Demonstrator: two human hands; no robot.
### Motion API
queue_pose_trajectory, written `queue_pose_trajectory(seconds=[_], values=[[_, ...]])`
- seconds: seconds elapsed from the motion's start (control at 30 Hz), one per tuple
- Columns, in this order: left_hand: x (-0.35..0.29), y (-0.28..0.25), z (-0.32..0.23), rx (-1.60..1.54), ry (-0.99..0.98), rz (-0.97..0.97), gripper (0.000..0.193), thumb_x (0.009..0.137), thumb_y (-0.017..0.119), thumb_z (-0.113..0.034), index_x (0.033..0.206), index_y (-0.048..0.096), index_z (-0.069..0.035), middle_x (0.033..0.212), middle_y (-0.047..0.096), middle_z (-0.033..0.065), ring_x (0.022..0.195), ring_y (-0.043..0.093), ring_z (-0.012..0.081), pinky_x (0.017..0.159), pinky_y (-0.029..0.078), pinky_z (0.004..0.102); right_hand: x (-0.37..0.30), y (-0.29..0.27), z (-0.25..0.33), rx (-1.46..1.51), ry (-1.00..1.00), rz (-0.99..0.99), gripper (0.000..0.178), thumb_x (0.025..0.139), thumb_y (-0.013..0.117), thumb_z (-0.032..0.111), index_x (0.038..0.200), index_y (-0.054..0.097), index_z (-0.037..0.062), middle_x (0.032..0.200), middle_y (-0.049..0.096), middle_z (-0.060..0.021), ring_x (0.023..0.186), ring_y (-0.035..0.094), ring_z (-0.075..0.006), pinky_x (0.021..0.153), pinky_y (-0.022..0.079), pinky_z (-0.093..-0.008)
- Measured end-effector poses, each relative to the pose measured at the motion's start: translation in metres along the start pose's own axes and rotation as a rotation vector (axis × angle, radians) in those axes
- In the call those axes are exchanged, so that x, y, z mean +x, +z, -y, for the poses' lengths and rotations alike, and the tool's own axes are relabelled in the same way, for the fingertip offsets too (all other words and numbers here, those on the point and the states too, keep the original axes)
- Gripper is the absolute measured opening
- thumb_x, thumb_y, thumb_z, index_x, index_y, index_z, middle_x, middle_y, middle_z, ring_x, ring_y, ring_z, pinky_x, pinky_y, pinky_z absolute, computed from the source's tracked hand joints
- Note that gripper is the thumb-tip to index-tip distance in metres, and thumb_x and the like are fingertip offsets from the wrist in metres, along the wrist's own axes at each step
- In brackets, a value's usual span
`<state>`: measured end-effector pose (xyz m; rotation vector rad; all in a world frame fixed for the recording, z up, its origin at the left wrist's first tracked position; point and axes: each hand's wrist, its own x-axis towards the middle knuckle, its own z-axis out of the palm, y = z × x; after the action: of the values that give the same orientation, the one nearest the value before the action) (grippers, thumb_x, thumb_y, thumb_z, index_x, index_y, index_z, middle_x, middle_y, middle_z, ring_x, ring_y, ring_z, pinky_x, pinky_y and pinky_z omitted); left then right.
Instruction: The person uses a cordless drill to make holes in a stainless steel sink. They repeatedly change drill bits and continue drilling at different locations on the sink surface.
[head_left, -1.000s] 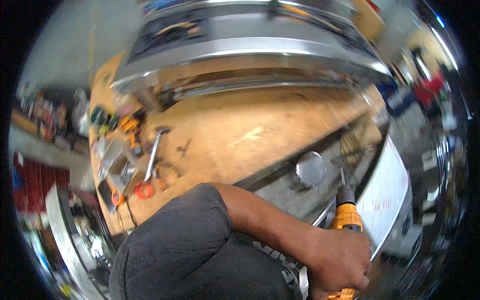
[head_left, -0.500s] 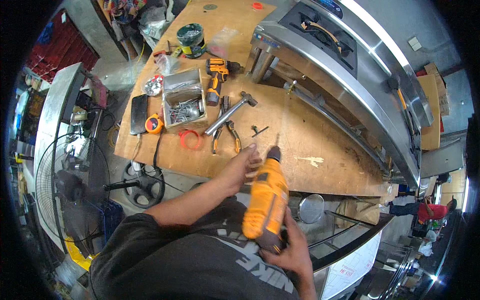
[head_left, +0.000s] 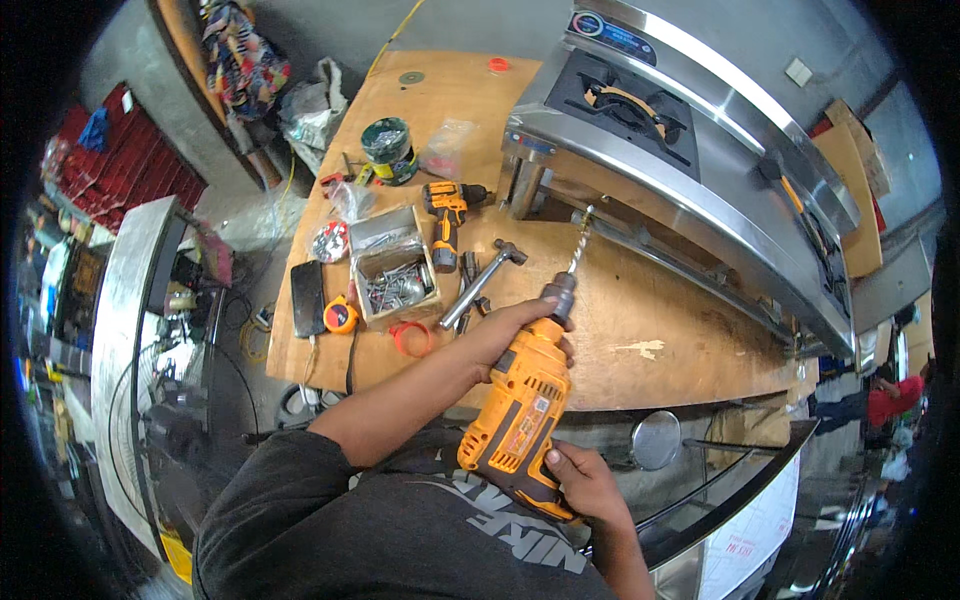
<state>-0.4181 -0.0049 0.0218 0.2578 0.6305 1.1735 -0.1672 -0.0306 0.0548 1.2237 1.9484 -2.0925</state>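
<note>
A yellow and black corded-style power drill (head_left: 515,410) is held in front of my torso, its chuck and silver twist bit (head_left: 580,248) pointing away over the table. My left hand (head_left: 515,335) wraps round the front of the drill by the chuck. My right hand (head_left: 592,485) is closed on its rear handle, thumb on the near side; the fingers beneath are hidden. Beyond the bit tip stands a stainless steel gas stove (head_left: 640,130), with a pipe (head_left: 660,253) along its lower front. Whether the tip touches the pipe is unclear.
Left on the wooden table (head_left: 690,345) lie a hammer (head_left: 485,280), a smaller cordless drill (head_left: 445,222), a box of screws (head_left: 400,285), a tape measure (head_left: 341,316), a phone (head_left: 308,298), a red tape ring (head_left: 410,340) and a dark tub (head_left: 388,150). A person in red (head_left: 893,400) is far right.
My left hand has gone from beside the drill to a grip round its front. The drill now points its bit toward the stove's lower pipe. The head view has shifted.
</note>
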Motion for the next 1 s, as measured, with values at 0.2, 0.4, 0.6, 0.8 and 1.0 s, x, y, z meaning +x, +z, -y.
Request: queue_pose_trajectory(seconds=[0.2, 0.4, 0.6, 0.8, 1.0], values=[[0.022, 0.005, -0.041, 0.231, -0.124, 0.422, 0.036, 0.088, 0.062, -0.034, 0.107, 0.056, -0.004, 0.092, 0.069, 0.0191, 0.089, 0.069, 0.0283, 0.080, 0.054, 0.0390, 0.019, 0.018, -0.021, 0.351, -0.022, 0.013, 0.036, 0.099, 0.055, 0.027, 0.118, 0.063, -0.0032, 0.100, 0.068, -0.0043, 0.092, 0.059, -0.0124, 0.086, 0.048, -0.0281], [0.012, -0.046, -0.049, 0.800, -0.019, 0.329, 0.036, 0.067, 0.084, -0.031, 0.085, 0.065, -0.006, 0.082, 0.066, 0.0027, 0.071, 0.059, 0.0119, 0.071, 0.047, 0.0251, 0.126, -0.003, -0.031, -0.091, 0.024, -0.161, 0.041, 0.092, 0.064, 0.030, 0.119, 0.061, -0.0012, 0.097, 0.068, -0.0101, 0.081, 0.062, -0.0167, 0.075, 0.052, -0.0315], [-0.034, -0.071, -0.072, 0.531, 0.008, 0.173, 0.041, 0.067, 0.083, -0.023, 0.094, 0.060, -0.001, 0.087, 0.068, 0.0112, 0.088, 0.067, 0.0231, 0.082, 0.052, 0.0366, 0.264, -0.011, -0.053, -0.862, -0.293, -0.760, 0.035, 0.083, 0.062, 0.024, 0.115, 0.062, 0.0082, 0.114, 0.060, -0.0163, 0.108, 0.056, -0.0349, 0.090, 0.047, -0.0469], [-0.044, -0.083, -0.079, 0.443, 0.070, 0.256, 0.050, 0.074, 0.076, -0.026, 0.110, 0.054, 0.000, 0.088, 0.068, 0.0143, 0.093, 0.066, 0.0300, 0.089, 0.049, 0.0429, 0.291, -0.041, -0.044, -1.242, -0.241, -0.603, 0.021, 0.085, 0.056, 0.023, 0.098, 0.062, 0.0068, 0.109, 0.059, -0.0156, 0.111, 0.052, -0.0316, 0.096, 0.038, -0.0463], [-0.034, -0.100, -0.067, 0.250, 0.132, 0.365, 0.053, 0.075, 0.073, -0.034, 0.112, 0.052, -0.003, 0.086, 0.063, 0.0141, 0.093, 0.064, 0.0352, 0.091, 0.048, 0.0496, 0.201, 0.010, 0.020, 0.315, -0.474, -0.517, 0.024, 0.098, 0.052, 0.029, 0.105, 0.055, 0.0057, 0.073, 0.052, -0.0028, 0.063, 0.051, -0.0135, 0.060, 0.042, -0.0266]])
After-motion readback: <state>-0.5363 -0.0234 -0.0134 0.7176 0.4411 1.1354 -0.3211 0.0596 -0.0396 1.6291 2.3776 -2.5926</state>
